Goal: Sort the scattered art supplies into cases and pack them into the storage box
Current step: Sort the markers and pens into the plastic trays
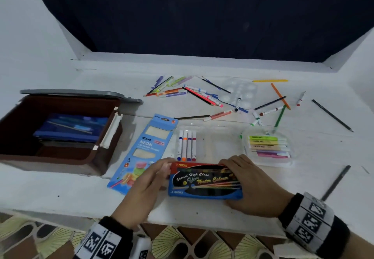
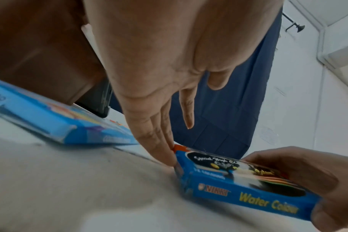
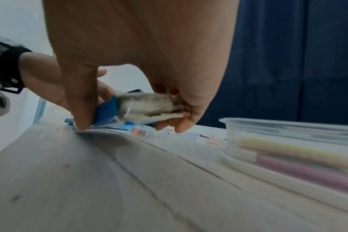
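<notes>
near the front edge of the white surface [image 1: 60, 194], both hands are holding the water colour box [image 1: 204, 181]: right hand [image 1: 255, 186] gripping one end, left hand [image 1: 149, 180] flat against the other. storage box [image 1: 97, 157] is holding one case; many pens [image 1: 202, 95] are lying loose.

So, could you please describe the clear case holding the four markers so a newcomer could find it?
Right of the brown storage box lies the blue pencil pack; the clear case sits beside it. Only it holds four upright markers.
</notes>
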